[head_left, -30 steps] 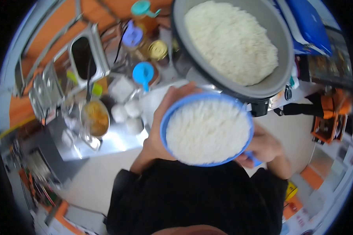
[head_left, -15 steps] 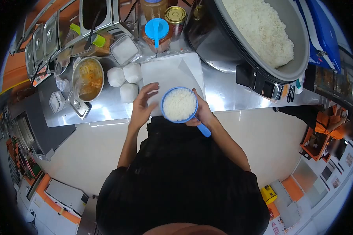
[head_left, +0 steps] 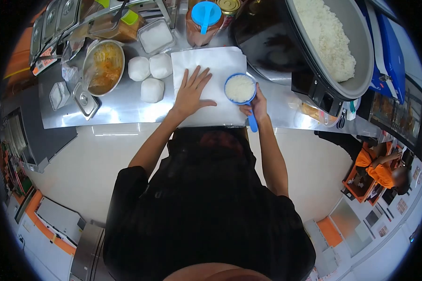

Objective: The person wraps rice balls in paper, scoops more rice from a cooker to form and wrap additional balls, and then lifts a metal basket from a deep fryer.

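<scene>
My left hand lies flat with fingers spread on a stack of white paper sheets at the counter's front edge. In my right hand is a blue scoop filled with white rice, held over the right part of the paper. Its handle points down toward me. Left of the paper sit several round white-wrapped bundles. Farther left stands a metal bowl of orange-yellow food, with a clear plastic sheet partly in it.
A large cooker full of rice stands at the back right. A square container of white grains and a jar with a blue lid are behind the paper. A metal lid lies by the bowl. Another person in orange is far right.
My left hand has come down flat onto the paper. My right hand has carried the scoop of rice to the right and farther over the counter. The camera view has shifted.
</scene>
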Available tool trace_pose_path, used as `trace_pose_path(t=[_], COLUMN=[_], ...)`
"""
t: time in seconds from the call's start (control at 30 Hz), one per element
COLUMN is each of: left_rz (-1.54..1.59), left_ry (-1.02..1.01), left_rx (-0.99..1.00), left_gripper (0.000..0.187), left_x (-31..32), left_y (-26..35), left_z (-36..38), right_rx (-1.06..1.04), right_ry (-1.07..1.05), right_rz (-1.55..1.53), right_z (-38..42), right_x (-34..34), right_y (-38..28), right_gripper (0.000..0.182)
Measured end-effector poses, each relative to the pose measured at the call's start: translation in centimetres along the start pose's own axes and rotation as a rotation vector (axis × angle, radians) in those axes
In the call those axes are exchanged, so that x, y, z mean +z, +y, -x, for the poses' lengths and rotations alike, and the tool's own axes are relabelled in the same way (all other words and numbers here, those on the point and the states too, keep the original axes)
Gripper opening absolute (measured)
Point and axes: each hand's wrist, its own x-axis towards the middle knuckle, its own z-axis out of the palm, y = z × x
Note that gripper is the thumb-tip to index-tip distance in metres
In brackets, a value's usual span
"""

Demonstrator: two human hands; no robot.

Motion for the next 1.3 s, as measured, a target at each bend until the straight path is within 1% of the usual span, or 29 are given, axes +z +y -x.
trace_pose_path(t=[0.03, 0.07, 0.13, 0.17, 0.23, 0.27, 0.33, 0.4, 0.43, 0.47, 0.53, 0.63, 0.77, 0.9, 0.97, 1.0, 1.07, 1.1, 1.17, 1.2, 1.23, 1.3], left_rz=[-0.016, -0.014, -0.131, -0.129, -0.077, -0.081, -0.053, -0.067, -0.079, -0.072, -0.125, -0.075, -0.094, -0.124, -0.145, -0.169, -0.2, -0.181, -0.163, -0.184, -0.205, -0.221], left_ry=[0.003, -0.003, 0.05, 0.044, 0.062, 0.06, 0.096, 0.098, 0.109, 0.1, 0.033, 0.06, 0.074, 0.096, 0.103, 0.09, 0.089, 0.086, 0.091, 0.042, -0.008, -0.029], left_rx=[-0.011, -0.012, -0.144, -0.146, -0.256, -0.261, -0.305, -0.295, -0.29, -0.287, -0.343, -0.342, -0.323, -0.305, -0.317, -0.314, -0.316, -0.316, -0.331, -0.347, -0.357, -0.362], left_gripper=[0.1, 0.1, 0.114, 0.114, 0.131, 0.131, 0.142, 0.141, 0.141, 0.141, 0.139, 0.137, 0.139, 0.143, 0.144, 0.145, 0.147, 0.149, 0.151, 0.153, 0.155, 0.156], left_x=[0.1, 0.3, 0.5, 0.4, 0.3, 0.2, 0.4, 1.2, 1.6, 1.5, 1.2, 1.0, 1.0, 1.3, 1.3, 1.4, 1.3, 1.3, 1.1, 0.9, 0.8, 0.7], left_y=[0.1, 0.4, 1.4, 2.1, 3.0, 2.9, 2.9, 2.4, 2.2, 2.3, 2.2, 2.2, 2.3, 2.2, 2.3, 2.3, 2.2, 2.2, 2.3, 2.4, 2.5, 2.6], left_z=[0.2, 0.6, 1.4, 1.8, 2.7, 2.8, 3.2, 3.4, 3.6, 3.7, 3.7, 3.7, 4.0, 4.2, 4.3, 4.4, 4.3, 4.4, 4.2, 4.2, 4.1, 4.0], right_rx=[-0.014, -0.01, -0.091, -0.086, -0.309, -0.304, -0.974, -0.85, -0.787, -0.777, -0.664, -0.642, -0.616, -0.642, -0.63, -0.639, -0.702, -0.707, -0.803, -0.8, -0.693, -0.517], right_ry=[-0.045, -0.042, 0.031, 0.034, 0.033, 0.029, 0.266, 0.334, 0.304, 0.312, 0.364, 0.333, 0.288, 0.331, 0.429, 0.423, 0.42, 0.41, 0.383, 0.372, 0.353, 0.291], right_rz=[-0.009, -0.013, 0.027, 0.024, 0.271, 0.27, 1.034, 1.5, 1.597, 1.597, 1.633, 1.642, 1.621, 1.582, 1.525, 1.525, 1.412, 1.416, 1.45, 1.454, 1.5, 1.579], right_z=[0.2, 0.3, 0.6, 0.8, 1.3, 1.0, -0.1, -0.5, -1.6, -1.7, -1.8, -2.5, -2.4, -2.0, -1.7, -1.4, -0.9, -0.7, 0.0, -0.2, -0.7, -1.2], right_x=[0.0, 0.1, 0.5, 0.8, 1.8, 3.2, 6.6, 9.3, 9.5, 10.2, 11.1, 11.0, 11.0, 10.9, 11.4, 11.5, 11.8, 11.8, 11.9, 11.8, 11.8, 12.1], right_y=[0.0, 0.2, 0.1, 0.1, 0.4, 0.6, 2.1, 3.3, 4.8, 5.4, 5.8, 5.2, 4.9, 5.2, 5.6, 5.8, 5.2, 4.7, 2.7, 2.0, 1.1, 0.3], right_gripper=[0.069, 0.069, 0.067, 0.067, 0.063, 0.063, 0.062, 0.065, 0.068, 0.068, 0.067, 0.067, 0.071, 0.073, 0.076, 0.076, 0.07, 0.07, 0.072, 0.072, 0.073, 0.074])
